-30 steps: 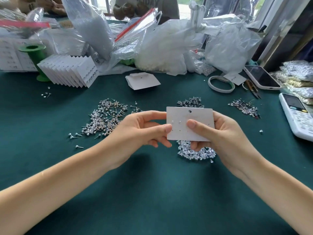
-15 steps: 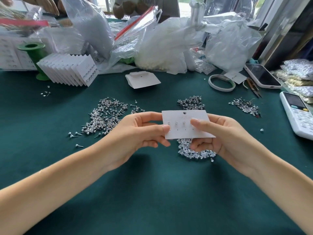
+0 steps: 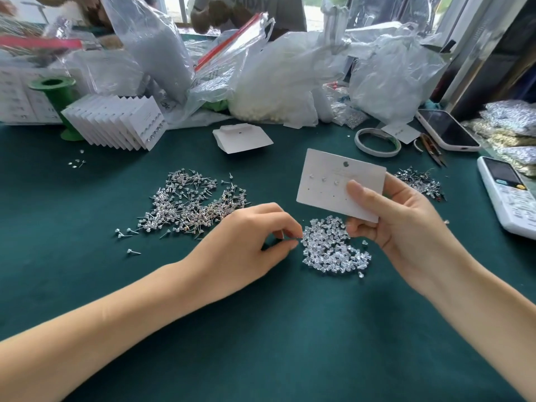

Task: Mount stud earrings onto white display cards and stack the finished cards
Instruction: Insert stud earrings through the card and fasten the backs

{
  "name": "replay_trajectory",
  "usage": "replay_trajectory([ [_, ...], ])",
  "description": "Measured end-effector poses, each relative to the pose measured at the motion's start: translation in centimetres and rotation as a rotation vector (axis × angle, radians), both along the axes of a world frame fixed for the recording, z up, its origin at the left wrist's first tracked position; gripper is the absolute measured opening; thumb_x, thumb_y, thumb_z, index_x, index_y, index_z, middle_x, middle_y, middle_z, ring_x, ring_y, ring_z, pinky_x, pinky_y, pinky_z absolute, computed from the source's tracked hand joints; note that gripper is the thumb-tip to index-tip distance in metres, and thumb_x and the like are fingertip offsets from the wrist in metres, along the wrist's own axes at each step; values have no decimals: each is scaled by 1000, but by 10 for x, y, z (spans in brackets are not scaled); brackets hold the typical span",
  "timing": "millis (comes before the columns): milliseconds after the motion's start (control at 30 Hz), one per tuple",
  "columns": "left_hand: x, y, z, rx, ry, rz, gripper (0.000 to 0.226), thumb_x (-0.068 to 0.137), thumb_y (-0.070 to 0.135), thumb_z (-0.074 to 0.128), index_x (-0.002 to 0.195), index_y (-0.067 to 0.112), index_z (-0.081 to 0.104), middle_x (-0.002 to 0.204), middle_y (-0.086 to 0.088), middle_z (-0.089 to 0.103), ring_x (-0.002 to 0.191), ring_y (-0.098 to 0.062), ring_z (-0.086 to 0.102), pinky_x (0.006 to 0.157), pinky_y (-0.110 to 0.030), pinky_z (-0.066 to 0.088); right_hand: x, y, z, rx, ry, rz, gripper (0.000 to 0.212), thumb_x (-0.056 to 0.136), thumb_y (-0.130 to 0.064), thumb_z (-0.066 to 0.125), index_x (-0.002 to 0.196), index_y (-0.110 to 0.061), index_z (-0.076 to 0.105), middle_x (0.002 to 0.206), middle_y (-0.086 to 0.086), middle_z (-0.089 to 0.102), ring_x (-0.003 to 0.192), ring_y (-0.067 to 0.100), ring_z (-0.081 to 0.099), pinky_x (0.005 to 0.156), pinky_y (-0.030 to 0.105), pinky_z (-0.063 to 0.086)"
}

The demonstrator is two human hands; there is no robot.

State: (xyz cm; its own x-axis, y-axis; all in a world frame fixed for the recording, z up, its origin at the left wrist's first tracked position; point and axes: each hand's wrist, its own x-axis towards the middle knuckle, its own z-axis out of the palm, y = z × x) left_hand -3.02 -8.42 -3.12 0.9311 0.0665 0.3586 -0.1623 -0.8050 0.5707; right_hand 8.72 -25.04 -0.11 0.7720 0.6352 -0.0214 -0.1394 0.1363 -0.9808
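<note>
Now my right hand (image 3: 406, 224) grips the card (image 3: 336, 184) by its lower right corner, thumb on the front, other fingers curled behind, holding it up off the cloth (image 3: 261, 329) & tilted a bit. Card has a hole near the top edge, three studs already in the upper row on its left side, small empty holes beside and below them. My left hand (image 3: 246, 242) is low over the cloth, thumb & forefinger pinched together right at the left edge of the clear backs pile (image 3: 333, 248); can't tell if there's a back betw. the tips, too small to see. Backs pile lies just below the card, between both hands. Big stud pile (image 3: 191, 204) is just beyond my left hand, a few loose studs scattered to its left. A smaller stud pile (image 3: 420, 182) sits to the right, partly behind my right hand. Further back: fanned row of finished cards (image 3: 116, 123) at left, next to a green spool (image 3: 58, 100); blank cards (image 3: 240, 137) mid-table; tape ring (image 3: 377, 142), snips (image 3: 432, 149), phone (image 3: 446, 129) at right; white handset (image 3: 510, 195) at the right edge. Plastic bags (image 3: 290, 76) heaped along the back.
</note>
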Motion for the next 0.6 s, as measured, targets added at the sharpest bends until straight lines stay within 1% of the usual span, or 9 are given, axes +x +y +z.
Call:
replay_trajectory([
  [100, 2, -1, -2, 19, -19, -57, 7, 82, 9, 71, 86, 15, 70, 88, 6, 63, 75, -7, 59, 71, -22, 49, -2, 1, -1, 1, -18, 9, 33, 70, -24, 68, 101, -13, 68, 74, 3, 69, 43, 13, 56, 46, 20, 50],
  [267, 3, -2, -3, 5, -5, -88, 9, 81, 9, 71, 82, 18, 70, 88, 8, 62, 75, -2, 57, 72, -15, 45, -3, 0, -2, 12, -20, 35, 33, 70, -25, 70, 101, -13, 68, 77, 5, 70, 43, 14, 56, 46, 19, 49],
  [433, 6, -5, -2, 0, 32, -97, 9, 81, 10, 71, 82, 19, 69, 85, 10, 61, 76, -1, 52, 72, -15, 43, -4, 0, -3, 13, -26, 43, 30, 71, -24, 69, 99, -14, 69, 78, 5, 70, 43, 14, 56, 46, 20, 49],
  [500, 6, -4, -2, 19, 44, -110, 9, 82, 9, 69, 84, 18, 67, 85, 11, 58, 77, 1, 50, 72, -13, 41, -4, 1, -4, 11, -30, 47, 28, 71, -24, 69, 97, -15, 69, 77, 5, 70, 43, 14, 56, 46, 20, 49],
  [600, 4, -5, -1, 102, 54, -128, 5, 86, 10, 64, 89, 14, 62, 86, 11, 52, 78, 0, 44, 72, -10, 37, -5, 1, -4, 5, -29, 57, 25, 70, -25, 70, 94, -17, 71, 76, 6, 70, 43, 14, 56, 46, 20, 49],
])
